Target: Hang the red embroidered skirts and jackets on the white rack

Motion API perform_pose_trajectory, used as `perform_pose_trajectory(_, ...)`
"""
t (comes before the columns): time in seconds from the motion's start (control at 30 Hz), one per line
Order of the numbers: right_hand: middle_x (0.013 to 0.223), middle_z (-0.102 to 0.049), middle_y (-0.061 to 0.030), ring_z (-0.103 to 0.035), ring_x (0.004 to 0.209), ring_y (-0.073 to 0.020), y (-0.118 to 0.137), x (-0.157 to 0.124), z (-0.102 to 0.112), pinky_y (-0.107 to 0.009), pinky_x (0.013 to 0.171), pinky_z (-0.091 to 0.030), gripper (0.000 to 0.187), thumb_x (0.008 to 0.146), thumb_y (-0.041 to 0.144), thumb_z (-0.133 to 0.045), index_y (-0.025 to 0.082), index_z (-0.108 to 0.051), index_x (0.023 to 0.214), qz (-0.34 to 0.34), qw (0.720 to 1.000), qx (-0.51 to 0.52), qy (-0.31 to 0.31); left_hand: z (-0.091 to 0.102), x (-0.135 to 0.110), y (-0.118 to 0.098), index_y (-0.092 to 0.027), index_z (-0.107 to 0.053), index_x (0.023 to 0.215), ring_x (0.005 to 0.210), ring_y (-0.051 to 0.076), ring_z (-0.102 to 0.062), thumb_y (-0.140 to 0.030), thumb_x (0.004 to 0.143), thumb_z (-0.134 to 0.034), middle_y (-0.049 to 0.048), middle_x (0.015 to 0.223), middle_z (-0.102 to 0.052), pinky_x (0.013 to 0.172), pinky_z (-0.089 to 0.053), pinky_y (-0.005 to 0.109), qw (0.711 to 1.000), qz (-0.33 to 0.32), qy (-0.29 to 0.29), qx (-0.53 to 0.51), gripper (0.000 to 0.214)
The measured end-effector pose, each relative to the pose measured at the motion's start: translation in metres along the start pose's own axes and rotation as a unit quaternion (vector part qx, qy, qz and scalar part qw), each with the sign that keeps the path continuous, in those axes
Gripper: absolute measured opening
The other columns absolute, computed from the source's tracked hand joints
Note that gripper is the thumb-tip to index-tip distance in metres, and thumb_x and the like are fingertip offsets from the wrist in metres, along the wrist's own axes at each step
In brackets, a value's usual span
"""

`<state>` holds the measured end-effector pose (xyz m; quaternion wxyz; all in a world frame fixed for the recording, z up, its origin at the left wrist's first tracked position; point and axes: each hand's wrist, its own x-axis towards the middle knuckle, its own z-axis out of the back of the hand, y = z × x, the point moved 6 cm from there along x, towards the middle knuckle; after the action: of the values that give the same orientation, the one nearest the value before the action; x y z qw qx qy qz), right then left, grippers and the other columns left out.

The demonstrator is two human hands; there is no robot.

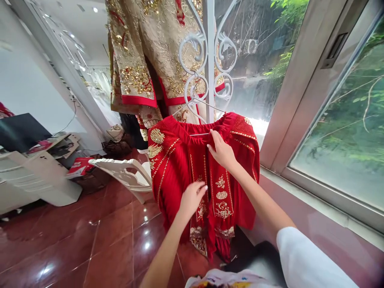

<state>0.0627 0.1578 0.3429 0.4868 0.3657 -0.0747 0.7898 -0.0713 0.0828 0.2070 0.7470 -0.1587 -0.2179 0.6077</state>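
A red skirt (174, 172) with gold embroidery and beaded trim hangs by its gathered waistband from a thin wire hanger (207, 105). At the waistband, my right hand (222, 151) grips the red cloth between thumb and fingers, just above one of the two embroidered hanging panels. Lower down, my left hand (191, 201) lies at the front of the other panel, its fingers loosely bent and apart, with nothing visibly grasped. The hanger hooks onto a white scrolled metal rack (211, 60).
Behind the skirt hangs a gold-beaded garment with red hems (132, 68). A white chair (126, 172) stands to the left, near a white desk (39, 176). A metal-framed window (288, 120) and its sill (324, 204) run along the right. The floor (114, 224) is glossy red tile.
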Motion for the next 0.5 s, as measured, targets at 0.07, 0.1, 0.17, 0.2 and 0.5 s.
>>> perform_pose_trajectory(0.07, 0.139, -0.042, -0.0111, -0.058, 0.1, -0.0227, 0.005, 0.002, 0.006, -0.032, 0.067, -0.052, 0.041, 0.094, 0.034, -0.035, 0.016, -0.048, 0.128, 0.007, 0.999, -0.049, 0.015, 0.055, 0.021, -0.027, -0.022, -0.051, 0.127, 0.125, 0.019, -0.046, -0.033, 0.095, -0.031, 0.0078, 0.131, -0.054, 0.109, -0.034, 0.038, 0.984, -0.093, -0.151, 0.012, 0.04)
perform_pose_trajectory(0.1, 0.135, -0.045, -0.011, -0.058, 0.098, -0.0218, 0.008, 0.0, 0.008, -0.03, 0.065, -0.051, 0.038, 0.094, 0.035, -0.035, 0.017, -0.052, 0.122, 0.018, 0.997, -0.066, 0.023, 0.076, 0.028, -0.041, -0.021, -0.048, 0.13, 0.128, 0.021, -0.042, -0.031, 0.093, -0.035, 0.0085, 0.134, -0.052, 0.111, -0.031, 0.042, 0.964, -0.143, -0.219, 0.048, 0.04)
perform_pose_trajectory(0.17, 0.128, -0.048, -0.0113, -0.056, 0.097, -0.0206, 0.012, -0.006, 0.011, -0.027, 0.06, -0.048, 0.032, 0.092, 0.033, -0.038, 0.016, -0.057, 0.112, 0.038, 0.994, -0.094, 0.045, 0.102, 0.043, -0.065, -0.02, -0.043, 0.135, 0.134, 0.027, -0.033, -0.026, 0.09, -0.043, 0.0112, 0.143, -0.041, 0.112, -0.026, 0.049, 0.925, -0.197, -0.293, 0.14, 0.045)
perform_pose_trajectory(0.2, 0.127, -0.048, -0.0118, -0.055, 0.097, -0.0205, 0.014, -0.011, 0.012, -0.026, 0.058, -0.046, 0.029, 0.091, 0.03, -0.041, 0.016, -0.059, 0.108, 0.044, 0.991, -0.108, 0.061, 0.107, 0.051, -0.072, -0.019, -0.042, 0.135, 0.136, 0.029, -0.029, -0.023, 0.089, -0.045, 0.0129, 0.146, -0.035, 0.112, -0.024, 0.052, 0.914, -0.206, -0.298, 0.182, 0.046)
perform_pose_trajectory(0.5, 0.058, -0.063, 0.0007, -0.055, 0.051, -0.0129, 0.01, -0.096, -0.041, -0.022, 0.048, -0.042, 0.007, 0.06, 0.02, -0.072, 0.022, -0.068, 0.055, 0.061, 0.92, 0.044, 0.385, 0.027, 0.035, -0.037, -0.016, -0.068, 0.089, 0.135, 0.027, -0.033, -0.019, 0.081, -0.05, 0.0111, 0.138, -0.048, 0.115, -0.022, 0.047, 0.918, -0.26, -0.062, 0.294, 0.02)
